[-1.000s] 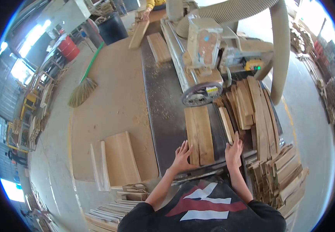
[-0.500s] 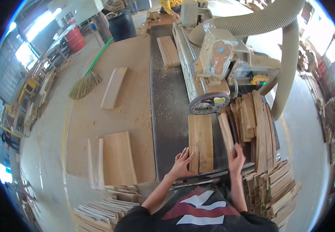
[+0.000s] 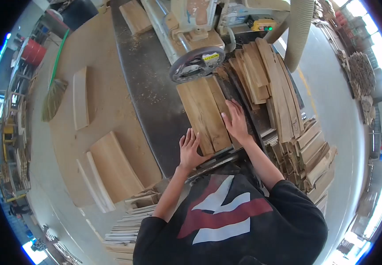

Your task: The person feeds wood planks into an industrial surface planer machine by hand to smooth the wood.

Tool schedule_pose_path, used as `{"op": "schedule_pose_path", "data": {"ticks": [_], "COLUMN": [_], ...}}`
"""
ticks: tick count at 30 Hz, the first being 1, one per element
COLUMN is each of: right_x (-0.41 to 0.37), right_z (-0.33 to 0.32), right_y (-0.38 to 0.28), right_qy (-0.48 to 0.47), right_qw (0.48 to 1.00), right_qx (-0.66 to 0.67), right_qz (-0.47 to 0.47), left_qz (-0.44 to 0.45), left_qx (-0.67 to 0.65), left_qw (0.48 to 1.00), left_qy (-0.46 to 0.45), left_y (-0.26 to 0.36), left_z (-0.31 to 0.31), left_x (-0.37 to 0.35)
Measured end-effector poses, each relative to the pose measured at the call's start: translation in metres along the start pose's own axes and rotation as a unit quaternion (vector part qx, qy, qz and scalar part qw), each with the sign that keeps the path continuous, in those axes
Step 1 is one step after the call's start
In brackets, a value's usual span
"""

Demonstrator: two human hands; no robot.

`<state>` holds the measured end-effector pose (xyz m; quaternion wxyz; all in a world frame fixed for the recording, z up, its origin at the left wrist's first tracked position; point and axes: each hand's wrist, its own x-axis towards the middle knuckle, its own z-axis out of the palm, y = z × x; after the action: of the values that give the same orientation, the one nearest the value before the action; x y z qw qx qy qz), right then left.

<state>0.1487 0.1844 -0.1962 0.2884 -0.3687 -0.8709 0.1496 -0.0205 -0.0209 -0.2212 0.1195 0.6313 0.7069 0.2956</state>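
A wide wooden board [image 3: 198, 108] lies lengthwise on the dark machine table, its far end close to the handwheel. Along its right side sits a narrow wood strip [image 3: 218, 96]. My left hand [image 3: 191, 150] is at the board's near left edge, fingers spread and thumb by the near end. With fingers stretched out, my right hand [image 3: 237, 123] rests against the strip's right side. Neither hand is wrapped round anything.
A handwheel [image 3: 197, 64] on the saw-like machine stands just beyond the board. Several offcuts [image 3: 283, 88] are stacked to the right. Loose boards [image 3: 116, 165] and a broom [image 3: 54, 99] lie left. A thick hose [image 3: 300, 35] hangs at the upper right.
My right hand has brought the narrow strip leftward against the board, and its grip has loosened into stretched fingers. The camera view has turned and tilted downward.
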Motion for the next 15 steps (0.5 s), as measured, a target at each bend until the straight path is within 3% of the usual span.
{"op": "schedule_pose_path", "data": {"ticks": [2,4,6,7,15], "right_x": [0.01,0.01,0.017,0.018,0.015], "right_z": [0.001,0.009,0.003,0.006,0.018], "right_y": [-0.004,-0.012,-0.023,-0.022,-0.016], "right_qy": [-0.037,-0.081,-0.142,-0.157,-0.138], "right_qw": [0.999,0.996,0.976,0.975,0.969], "right_qx": [0.019,-0.033,-0.165,-0.155,-0.198], "right_qz": [-0.017,-0.011,-0.027,-0.004,-0.048], "left_qz": [-0.039,-0.046,-0.051,-0.051,-0.064], "left_qx": [-0.012,-0.006,-0.018,-0.02,-0.037], "left_qw": [0.999,0.997,0.997,0.997,0.996], "left_qy": [0.022,0.066,0.052,0.055,0.048], "left_y": [0.005,0.0,-0.006,-0.012,-0.068], "left_z": [0.006,0.007,0.005,0.004,-0.011], "left_x": [0.015,0.022,0.036,0.044,0.114]}}
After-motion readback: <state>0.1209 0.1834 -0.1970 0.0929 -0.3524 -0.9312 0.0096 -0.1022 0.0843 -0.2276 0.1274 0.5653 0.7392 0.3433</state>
